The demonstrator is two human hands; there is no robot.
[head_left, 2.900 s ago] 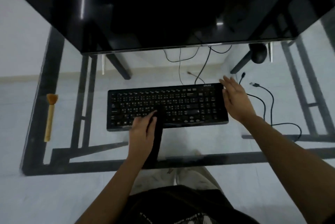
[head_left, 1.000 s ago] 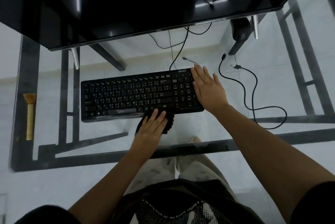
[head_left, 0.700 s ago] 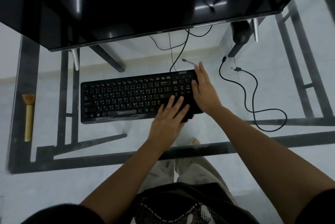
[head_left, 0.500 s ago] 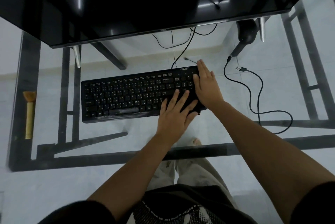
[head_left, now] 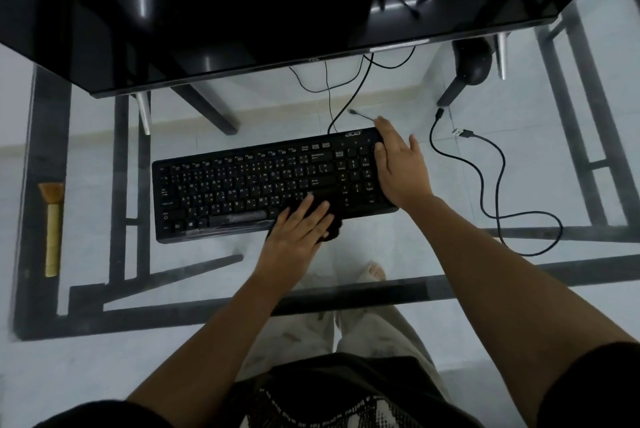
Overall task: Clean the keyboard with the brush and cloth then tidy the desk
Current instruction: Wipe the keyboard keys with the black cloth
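A black keyboard (head_left: 242,185) lies across the middle of the glass desk (head_left: 346,268). My left hand (head_left: 298,233) lies flat with straight fingers on a black cloth (head_left: 332,219), pressing it onto the keys at the keyboard's lower right. Most of the cloth is hidden under the hand. My right hand (head_left: 401,167) rests flat on the keyboard's right end, over the number pad, fingers straight. A yellow-handled brush (head_left: 52,226) with orange bristles lies far left on the desk, away from both hands.
A large black monitor (head_left: 277,4) hangs over the back of the desk. A loose black USB cable (head_left: 491,185) loops on the glass right of the keyboard. The keyboard's cord (head_left: 349,98) runs back under the monitor. A dark round object (head_left: 472,62) sits back right.
My left hand slid the cloth right along the keyboard onto its right keys, then drew back toward the front edge. My right hand stayed on the keyboard's right end.
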